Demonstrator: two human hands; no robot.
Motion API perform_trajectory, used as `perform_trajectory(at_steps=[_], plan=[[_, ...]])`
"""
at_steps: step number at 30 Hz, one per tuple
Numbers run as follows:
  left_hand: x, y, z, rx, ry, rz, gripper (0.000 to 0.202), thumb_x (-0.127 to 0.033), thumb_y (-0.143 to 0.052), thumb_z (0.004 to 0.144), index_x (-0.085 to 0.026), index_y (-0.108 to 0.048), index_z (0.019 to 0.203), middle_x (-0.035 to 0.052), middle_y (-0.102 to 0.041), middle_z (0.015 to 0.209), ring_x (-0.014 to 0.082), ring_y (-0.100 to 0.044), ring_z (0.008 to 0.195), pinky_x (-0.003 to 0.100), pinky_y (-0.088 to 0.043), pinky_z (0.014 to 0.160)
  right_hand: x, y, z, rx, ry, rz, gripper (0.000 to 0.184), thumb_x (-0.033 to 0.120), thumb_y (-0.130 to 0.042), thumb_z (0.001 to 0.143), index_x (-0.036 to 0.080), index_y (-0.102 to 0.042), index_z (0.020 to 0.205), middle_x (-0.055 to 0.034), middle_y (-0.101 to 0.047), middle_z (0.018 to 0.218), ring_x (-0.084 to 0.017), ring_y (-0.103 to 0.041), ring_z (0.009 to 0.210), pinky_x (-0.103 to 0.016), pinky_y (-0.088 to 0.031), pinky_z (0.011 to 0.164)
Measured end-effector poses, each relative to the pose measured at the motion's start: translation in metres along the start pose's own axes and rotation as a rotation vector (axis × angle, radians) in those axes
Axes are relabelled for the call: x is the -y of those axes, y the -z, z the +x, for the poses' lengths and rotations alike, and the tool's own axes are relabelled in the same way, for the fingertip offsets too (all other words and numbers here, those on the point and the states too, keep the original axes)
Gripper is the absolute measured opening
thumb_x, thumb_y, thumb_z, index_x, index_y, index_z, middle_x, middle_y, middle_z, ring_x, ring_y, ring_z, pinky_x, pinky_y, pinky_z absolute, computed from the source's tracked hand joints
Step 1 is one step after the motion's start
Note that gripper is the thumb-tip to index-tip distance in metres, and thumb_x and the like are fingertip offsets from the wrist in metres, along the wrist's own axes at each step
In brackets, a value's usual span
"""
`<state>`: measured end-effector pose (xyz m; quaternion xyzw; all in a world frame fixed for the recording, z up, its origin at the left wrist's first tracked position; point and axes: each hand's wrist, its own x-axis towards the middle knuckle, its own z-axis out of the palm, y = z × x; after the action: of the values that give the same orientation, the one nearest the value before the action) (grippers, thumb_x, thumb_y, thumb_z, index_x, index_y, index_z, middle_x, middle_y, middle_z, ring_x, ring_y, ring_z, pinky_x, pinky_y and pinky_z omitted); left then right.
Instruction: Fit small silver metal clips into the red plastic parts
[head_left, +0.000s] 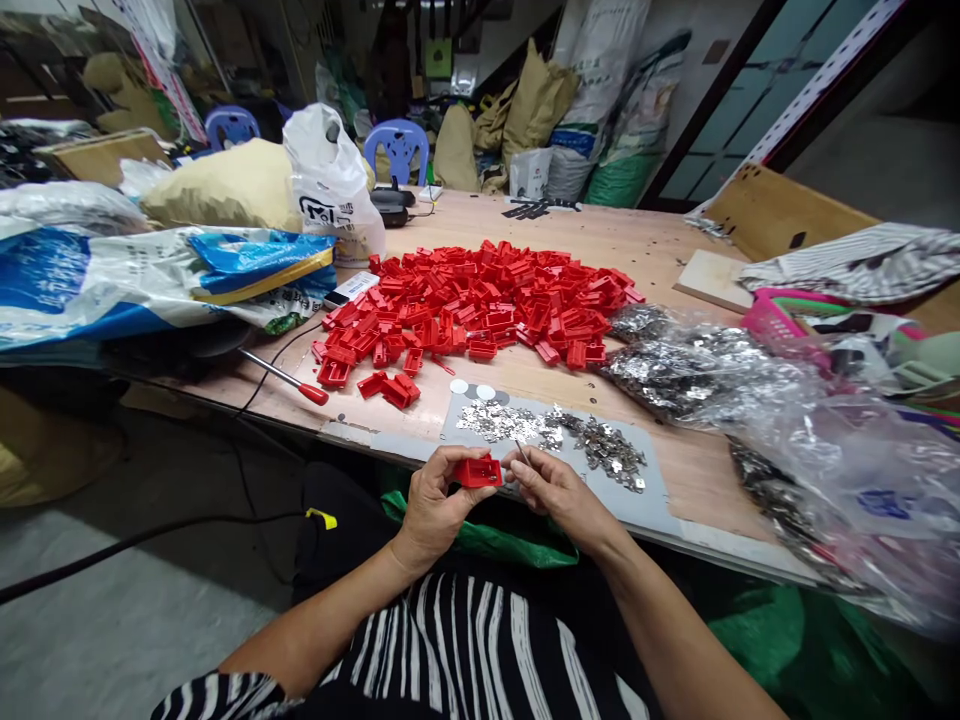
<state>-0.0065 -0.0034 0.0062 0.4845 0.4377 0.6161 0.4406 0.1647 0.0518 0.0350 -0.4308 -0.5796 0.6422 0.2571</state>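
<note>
My left hand [435,505] grips a small red plastic box [478,471] by its sides, its open face turned toward me. Dark bits show inside the box, too small to make out. Close to its right side, my right hand [553,492] pinches a thin metal tool [523,454], like tweezers or a small rod; its lower end is hidden by the fingers. Just beyond both hands, small shiny metal pieces [495,421] and a darker heap of metal parts [609,452] lie on a grey mat [652,490]. Further back spreads a large pile of red plastic boxes [487,300].
Clear plastic bags of metal parts [697,365] crowd the table's right side, near a pink basket [776,320]. A red-handled metal rod [311,393] juts over the left front edge. Sacks [217,190] and a white bag [330,180] stand back left. Green sacking [517,545] hangs below the edge.
</note>
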Motion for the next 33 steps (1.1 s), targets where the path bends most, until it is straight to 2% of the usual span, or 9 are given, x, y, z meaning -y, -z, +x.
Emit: perform_trajectory(at_steps=[5, 13, 22, 24, 26, 27, 30, 33], plan=[[0.001, -0.002, -0.002, 0.025, -0.044, 0.061, 0.032, -0.021, -0.074, 0.074, -0.02, -0.061, 0.103, 0.0079, -0.069, 0.11, 0.021, -0.067, 0.101, 0.035, -0.053, 0.093, -0.001, -0.01, -0.005, 0.032, -0.001, 0.121, 0.036, 0.052, -0.062, 0.08, 0.019, -0.052, 0.091, 0.0078, -0.038, 0.063, -0.005, -0.027, 0.048, -0.021, -0.02, 0.044], [-0.001, -0.002, -0.004, 0.068, -0.005, -0.035, 0.032, -0.02, -0.076, 0.071, -0.019, -0.061, 0.1, 0.0073, -0.071, 0.107, 0.0209, -0.067, 0.101, 0.034, -0.055, 0.09, -0.005, -0.013, -0.012, 0.084, -0.058, 0.259, 0.04, 0.052, -0.066, 0.077, 0.021, -0.049, 0.097, 0.0082, -0.036, 0.062, -0.006, -0.025, 0.048, -0.021, -0.017, 0.045], [0.0, 0.0, -0.005, 0.067, 0.129, -0.323, 0.037, -0.022, -0.081, 0.065, -0.019, -0.056, 0.092, 0.0059, -0.073, 0.101, 0.0197, -0.07, 0.094, 0.033, -0.056, 0.086, -0.01, -0.021, -0.017, 0.114, -0.093, 0.389, 0.041, 0.051, -0.068, 0.074, 0.021, -0.048, 0.094, 0.0084, -0.037, 0.056, -0.007, -0.025, 0.047, -0.021, -0.014, 0.045], [0.003, -0.001, -0.004, 0.039, 0.171, -0.335, 0.038, -0.022, -0.08, 0.065, -0.019, -0.054, 0.093, 0.0063, -0.073, 0.103, 0.0199, -0.07, 0.094, 0.034, -0.056, 0.086, -0.009, -0.018, -0.013, 0.137, -0.092, 0.297, 0.04, 0.053, -0.063, 0.078, 0.021, -0.048, 0.097, 0.0081, -0.039, 0.056, -0.007, -0.029, 0.047, -0.02, -0.016, 0.045], [0.005, 0.0, -0.003, -0.025, 0.201, -0.306, 0.037, -0.021, -0.079, 0.066, -0.018, -0.054, 0.094, 0.0069, -0.072, 0.105, 0.0193, -0.07, 0.093, 0.034, -0.055, 0.086, -0.006, -0.01, -0.004, 0.095, -0.064, 0.093, 0.037, 0.053, -0.057, 0.082, 0.021, -0.051, 0.1, 0.0061, -0.045, 0.058, -0.009, -0.036, 0.048, -0.021, -0.022, 0.046], [0.006, 0.001, -0.002, -0.063, 0.21, -0.286, 0.036, -0.02, -0.078, 0.067, -0.018, -0.054, 0.094, 0.0071, -0.071, 0.106, 0.0186, -0.069, 0.093, 0.033, -0.055, 0.086, -0.004, -0.005, 0.001, 0.028, -0.032, -0.048, 0.034, 0.051, -0.055, 0.084, 0.021, -0.053, 0.099, 0.0044, -0.05, 0.062, -0.01, -0.04, 0.05, -0.022, -0.026, 0.048], [0.006, 0.004, 0.002, -0.147, 0.212, -0.248, 0.034, -0.018, -0.077, 0.068, -0.017, -0.056, 0.095, 0.0067, -0.071, 0.105, 0.0164, -0.069, 0.09, 0.031, -0.055, 0.085, 0.001, 0.009, 0.02, -0.28, 0.153, -0.559, 0.017, 0.037, -0.055, 0.085, 0.02, -0.059, 0.088, -0.0021, -0.064, 0.08, -0.015, -0.054, 0.067, -0.027, -0.037, 0.062], [0.005, 0.007, 0.004, -0.157, 0.209, -0.243, 0.034, -0.018, -0.077, 0.068, -0.016, -0.057, 0.095, 0.006, -0.07, 0.104, 0.0155, -0.068, 0.09, 0.03, -0.054, 0.085, 0.003, 0.015, 0.037, -0.343, 0.201, -0.889, 0.012, 0.028, -0.051, 0.086, 0.021, -0.061, 0.086, -0.0036, -0.067, 0.083, -0.018, -0.059, 0.076, -0.028, -0.037, 0.068]])
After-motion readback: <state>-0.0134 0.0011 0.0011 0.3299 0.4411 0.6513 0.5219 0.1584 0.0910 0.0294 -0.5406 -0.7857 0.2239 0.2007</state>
